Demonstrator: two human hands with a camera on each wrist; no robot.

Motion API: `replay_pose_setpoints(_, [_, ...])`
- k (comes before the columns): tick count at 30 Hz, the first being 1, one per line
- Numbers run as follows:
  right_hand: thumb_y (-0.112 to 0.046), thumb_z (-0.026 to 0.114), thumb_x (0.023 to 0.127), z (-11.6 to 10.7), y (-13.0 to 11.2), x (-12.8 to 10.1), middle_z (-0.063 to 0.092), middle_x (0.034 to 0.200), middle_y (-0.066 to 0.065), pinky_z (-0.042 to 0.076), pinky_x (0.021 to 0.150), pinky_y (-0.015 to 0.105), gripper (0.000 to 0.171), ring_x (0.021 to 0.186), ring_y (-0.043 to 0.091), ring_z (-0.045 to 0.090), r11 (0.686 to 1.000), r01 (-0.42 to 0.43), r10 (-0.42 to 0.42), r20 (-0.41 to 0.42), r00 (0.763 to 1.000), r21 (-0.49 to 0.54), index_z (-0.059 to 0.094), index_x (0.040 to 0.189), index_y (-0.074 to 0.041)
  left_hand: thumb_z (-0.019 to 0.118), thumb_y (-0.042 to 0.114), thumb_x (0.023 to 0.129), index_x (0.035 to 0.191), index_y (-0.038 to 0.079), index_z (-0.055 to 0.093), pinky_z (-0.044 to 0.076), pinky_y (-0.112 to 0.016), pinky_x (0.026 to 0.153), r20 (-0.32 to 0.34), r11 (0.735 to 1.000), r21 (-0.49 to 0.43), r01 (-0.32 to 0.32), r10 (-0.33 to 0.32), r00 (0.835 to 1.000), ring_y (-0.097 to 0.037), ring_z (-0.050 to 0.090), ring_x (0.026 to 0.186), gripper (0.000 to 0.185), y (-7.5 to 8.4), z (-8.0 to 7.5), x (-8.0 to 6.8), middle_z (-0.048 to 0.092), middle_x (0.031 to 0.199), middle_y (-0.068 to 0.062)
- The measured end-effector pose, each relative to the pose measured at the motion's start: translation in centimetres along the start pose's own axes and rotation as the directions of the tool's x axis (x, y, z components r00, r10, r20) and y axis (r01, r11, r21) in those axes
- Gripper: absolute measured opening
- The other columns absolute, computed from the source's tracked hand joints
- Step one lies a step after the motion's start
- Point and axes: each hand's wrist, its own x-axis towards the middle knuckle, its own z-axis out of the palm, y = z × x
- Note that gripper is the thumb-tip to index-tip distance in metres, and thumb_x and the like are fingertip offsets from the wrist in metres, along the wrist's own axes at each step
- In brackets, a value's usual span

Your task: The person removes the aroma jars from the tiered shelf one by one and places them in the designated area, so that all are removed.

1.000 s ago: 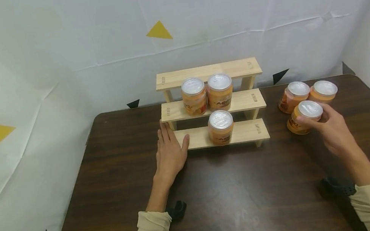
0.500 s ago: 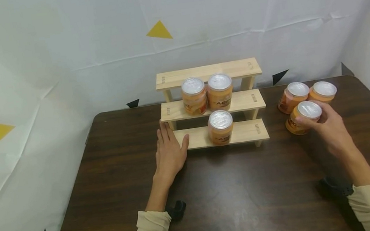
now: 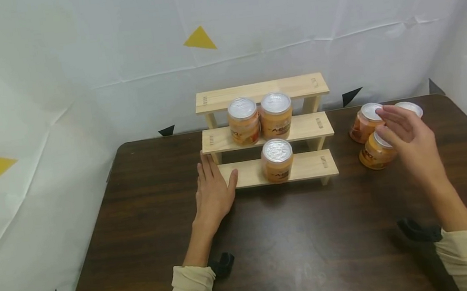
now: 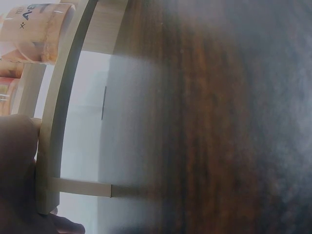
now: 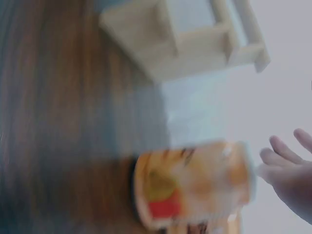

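Note:
A three-step wooden rack (image 3: 305, 168) stands at the back middle of the dark table (image 3: 313, 242). Two orange jars with silver lids (image 3: 243, 121) (image 3: 276, 115) stand on its middle step and one jar (image 3: 277, 160) on the lowest step. My left hand (image 3: 213, 191) lies flat on the table at the rack's left end, its thumb against the lowest step (image 4: 63, 97). My right hand (image 3: 405, 138) hovers with loose, spread fingers (image 5: 287, 165) above three more jars at the right, partly hiding the nearest jar (image 3: 373, 153). It holds nothing. The right wrist view shows that jar (image 5: 195, 180) blurred.
The other two jars (image 3: 362, 123) (image 3: 411, 107) stand just behind the nearest one, close to the table's right back corner. White sheeting with a yellow triangle (image 3: 199, 39) closes off the back and sides. The rack's top step (image 3: 259, 92) is bare.
My right hand has let go of the nearest right-side jar and lifted up and slightly back over the group. The left hand and the rack have not moved.

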Motion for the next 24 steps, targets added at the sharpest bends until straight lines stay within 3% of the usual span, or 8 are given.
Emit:
replay_pose_setpoints(3, [-0.015, 0.061, 0.114, 0.6, -1.4, 0.1, 0.062, 0.158, -0.007, 0.043, 0.115, 0.013, 0.052, 0.148, 0.005, 0.055, 0.979, 0.001, -0.030, 0.140, 0.990, 0.202, 0.048, 0.165, -0.017, 0.046, 0.051, 0.117, 0.171, -0.011, 0.003, 0.029, -0.064, 0.130, 0.012, 1.000, 0.000, 0.006, -0.006, 1.000, -0.055, 0.012, 0.166, 0.093, 0.0, 0.0, 0.1, -0.006, 0.181, -0.030])
replay_pose_setpoints(5, [-0.014, 0.055, 0.116, 1.3, -2.4, 0.2, 0.062, 0.160, -0.003, 0.044, 0.116, 0.015, 0.051, 0.148, 0.005, 0.055, 0.945, -0.010, -0.071, 0.235, 0.970, 0.327, 0.045, 0.166, -0.015, 0.046, 0.051, 0.117, 0.171, -0.011, 0.003, 0.028, -0.063, 0.131, 0.015, 1.000, 0.002, 0.009, -0.009, 1.000, -0.055, 0.011, 0.166, 0.093, 0.0, 0.0, 0.1, -0.007, 0.181, -0.029])
replay_pose_setpoints(7, [-0.011, 0.049, 0.118, 2.2, -3.4, 0.5, 0.062, 0.160, 0.003, 0.046, 0.116, 0.017, 0.049, 0.149, 0.008, 0.056, 0.890, -0.038, -0.118, 0.310, 0.943, 0.454, 0.042, 0.166, -0.011, 0.046, 0.051, 0.117, 0.171, -0.011, 0.003, 0.028, -0.063, 0.131, 0.014, 1.000, 0.005, 0.009, -0.009, 1.000, -0.055, 0.011, 0.167, 0.093, 0.0, 0.1, 0.1, -0.008, 0.181, -0.029])
replay_pose_setpoints(8, [-0.010, 0.048, 0.118, 2.7, -3.9, 0.6, 0.061, 0.160, 0.006, 0.046, 0.116, 0.019, 0.048, 0.150, 0.011, 0.056, 0.866, -0.050, -0.141, 0.338, 0.931, 0.498, 0.042, 0.166, -0.009, 0.047, 0.051, 0.117, 0.171, -0.012, 0.004, 0.029, -0.063, 0.130, 0.008, 1.000, 0.005, 0.006, -0.006, 1.000, -0.055, 0.013, 0.166, 0.093, 0.0, 0.1, 0.1, -0.006, 0.181, -0.030])
replay_pose_setpoints(10, [-0.010, 0.047, 0.118, 3.6, -4.7, 1.0, 0.061, 0.160, 0.009, 0.045, 0.118, 0.020, 0.048, 0.151, 0.013, 0.056, 0.850, -0.056, -0.169, 0.372, 0.913, 0.524, 0.041, 0.166, -0.008, 0.047, 0.051, 0.117, 0.171, -0.012, 0.005, 0.030, -0.063, 0.130, 0.003, 1.000, 0.004, 0.004, -0.004, 1.000, -0.055, 0.013, 0.166, 0.093, 0.0, 0.1, 0.1, -0.005, 0.181, -0.030])
replay_pose_setpoints(19, [-0.012, 0.052, 0.117, 6.1, -6.5, 2.4, 0.061, 0.157, 0.007, 0.040, 0.125, 0.026, 0.047, 0.148, 0.015, 0.056, 0.868, -0.087, -0.147, 0.422, 0.895, 0.489, 0.045, 0.164, -0.011, 0.047, 0.051, 0.117, 0.171, -0.012, 0.005, 0.031, -0.064, 0.129, 0.009, 1.000, -0.002, 0.007, -0.007, 1.000, -0.055, 0.014, 0.166, 0.093, 0.0, 0.1, 0.0, -0.005, 0.181, -0.030])
replay_pose_setpoints(21, [-0.014, 0.053, 0.117, 6.5, -6.8, 2.7, 0.060, 0.159, 0.007, 0.036, 0.129, 0.031, 0.049, 0.151, 0.017, 0.052, 0.888, -0.091, -0.130, 0.437, 0.890, 0.451, 0.044, 0.166, -0.013, 0.047, 0.051, 0.117, 0.171, -0.012, 0.005, 0.030, -0.065, 0.129, 0.011, 1.000, -0.009, 0.009, -0.009, 1.000, -0.055, 0.013, 0.166, 0.093, -0.1, 0.1, 0.0, -0.006, 0.181, -0.030])
replay_pose_setpoints(24, [-0.022, 0.055, 0.117, 7.1, -7.4, 3.1, 0.057, 0.164, 0.007, 0.030, 0.134, 0.042, 0.054, 0.158, 0.021, 0.046, 0.948, -0.068, -0.087, 0.457, 0.885, 0.312, 0.041, 0.169, -0.020, 0.046, 0.051, 0.117, 0.171, -0.012, 0.005, 0.030, -0.065, 0.130, 0.011, 1.000, -0.010, 0.007, -0.007, 1.000, -0.055, 0.012, 0.166, 0.093, -0.1, 0.1, 0.0, -0.006, 0.181, -0.030])
